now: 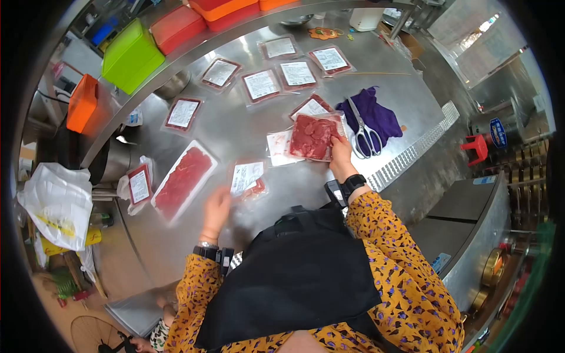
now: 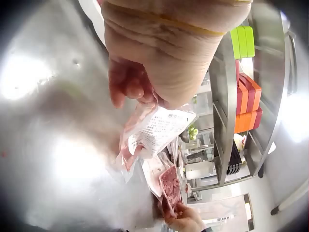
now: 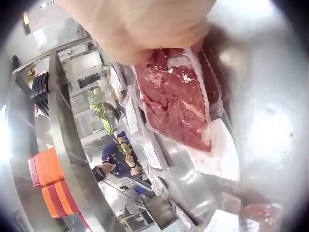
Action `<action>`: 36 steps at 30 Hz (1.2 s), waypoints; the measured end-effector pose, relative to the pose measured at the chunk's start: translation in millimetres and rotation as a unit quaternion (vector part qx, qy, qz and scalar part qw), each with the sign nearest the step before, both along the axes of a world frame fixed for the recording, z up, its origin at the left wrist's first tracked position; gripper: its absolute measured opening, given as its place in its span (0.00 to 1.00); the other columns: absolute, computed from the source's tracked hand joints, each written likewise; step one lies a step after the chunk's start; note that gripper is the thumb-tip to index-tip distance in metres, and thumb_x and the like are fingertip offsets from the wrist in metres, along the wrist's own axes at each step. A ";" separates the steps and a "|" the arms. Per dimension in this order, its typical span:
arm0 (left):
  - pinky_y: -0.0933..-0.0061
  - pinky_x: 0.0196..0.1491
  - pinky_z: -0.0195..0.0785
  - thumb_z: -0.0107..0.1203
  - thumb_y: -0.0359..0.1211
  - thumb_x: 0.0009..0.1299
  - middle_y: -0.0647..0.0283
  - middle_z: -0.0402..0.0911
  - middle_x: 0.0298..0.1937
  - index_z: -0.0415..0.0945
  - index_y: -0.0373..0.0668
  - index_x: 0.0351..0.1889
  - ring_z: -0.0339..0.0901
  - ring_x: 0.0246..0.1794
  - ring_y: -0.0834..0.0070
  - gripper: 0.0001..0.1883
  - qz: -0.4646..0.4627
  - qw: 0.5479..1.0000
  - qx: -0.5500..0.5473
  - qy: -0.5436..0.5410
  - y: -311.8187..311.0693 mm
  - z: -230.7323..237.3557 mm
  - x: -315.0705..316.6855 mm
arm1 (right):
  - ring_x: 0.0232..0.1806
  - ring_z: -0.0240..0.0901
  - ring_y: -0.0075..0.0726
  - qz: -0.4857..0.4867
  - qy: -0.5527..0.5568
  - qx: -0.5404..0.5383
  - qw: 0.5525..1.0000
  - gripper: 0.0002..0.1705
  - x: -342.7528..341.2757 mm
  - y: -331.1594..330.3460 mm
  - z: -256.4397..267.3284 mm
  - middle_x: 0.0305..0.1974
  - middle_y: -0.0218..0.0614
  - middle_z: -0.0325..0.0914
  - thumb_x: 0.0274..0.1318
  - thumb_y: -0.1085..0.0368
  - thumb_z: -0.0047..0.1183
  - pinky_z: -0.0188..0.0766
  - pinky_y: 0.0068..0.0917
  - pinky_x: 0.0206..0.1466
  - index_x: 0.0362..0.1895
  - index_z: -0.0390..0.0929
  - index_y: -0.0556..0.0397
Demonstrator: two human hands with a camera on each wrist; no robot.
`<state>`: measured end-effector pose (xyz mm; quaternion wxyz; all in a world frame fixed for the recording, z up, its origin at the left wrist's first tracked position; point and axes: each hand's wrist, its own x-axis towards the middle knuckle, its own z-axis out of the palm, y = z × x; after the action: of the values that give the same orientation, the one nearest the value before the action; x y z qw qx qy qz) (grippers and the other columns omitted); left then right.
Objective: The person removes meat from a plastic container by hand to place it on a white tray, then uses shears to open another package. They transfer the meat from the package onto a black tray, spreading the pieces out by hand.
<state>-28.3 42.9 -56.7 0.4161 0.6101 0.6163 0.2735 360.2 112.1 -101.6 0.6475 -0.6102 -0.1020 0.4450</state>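
Observation:
My right hand (image 1: 340, 157) grips the right edge of a clear pack of red sliced meat (image 1: 312, 136). In the right wrist view the meat pack (image 3: 174, 101) hangs tilted below my palm, over a white labelled sheet or pack (image 3: 219, 150). Another labelled meat pack (image 1: 312, 107) lies partly hidden behind it. Blurred by motion, my left hand (image 1: 218, 207) is beside a small clear pack with a white label (image 1: 247, 176) and some meat. Its fingers (image 2: 129, 89) are loosely curled, right at that pack's edge in the left wrist view.
Left on the steel table are a white tray of red meat (image 1: 185, 179) and a labelled pack (image 1: 140, 185). Several labelled meat packs (image 1: 262, 85) lie farther back. Scissors (image 1: 366, 138) rest on a purple cloth (image 1: 376, 115) at right. Overhead, a shelf holds colored boxes (image 1: 132, 56).

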 end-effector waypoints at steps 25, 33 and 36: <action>0.68 0.42 0.76 0.40 0.34 0.73 0.59 0.81 0.50 0.70 0.41 0.59 0.81 0.44 0.70 0.19 -0.022 0.786 -0.309 -0.535 148.0 -28.2 123.1 | 0.53 0.76 0.33 0.057 0.127 0.138 0.981 0.17 87.3 -60.8 39.7 0.52 0.38 0.78 0.66 0.72 0.45 0.73 0.31 0.58 0.58 0.72 0.58; 0.63 0.37 0.74 0.54 0.34 0.69 0.56 0.81 0.41 0.70 0.41 0.56 0.82 0.35 0.65 0.18 -0.096 0.992 0.012 -0.084 155.5 -9.3 184.6 | 0.50 0.78 0.32 0.024 0.093 0.129 0.987 0.15 102.5 -75.2 69.6 0.50 0.37 0.80 0.65 0.71 0.47 0.75 0.31 0.56 0.55 0.74 0.57; 0.65 0.38 0.74 0.57 0.35 0.68 0.55 0.81 0.41 0.70 0.40 0.57 0.81 0.32 0.65 0.20 -0.119 0.990 0.072 -0.003 153.9 2.7 157.6 | 0.50 0.77 0.30 0.042 0.085 0.114 0.989 0.15 92.2 -69.1 83.5 0.49 0.35 0.80 0.64 0.71 0.48 0.74 0.29 0.56 0.55 0.75 0.57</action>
<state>129.3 196.7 -54.0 0.4029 0.7066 0.5166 0.2674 452.4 43.1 -18.2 0.7002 -0.4876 -0.1222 0.5070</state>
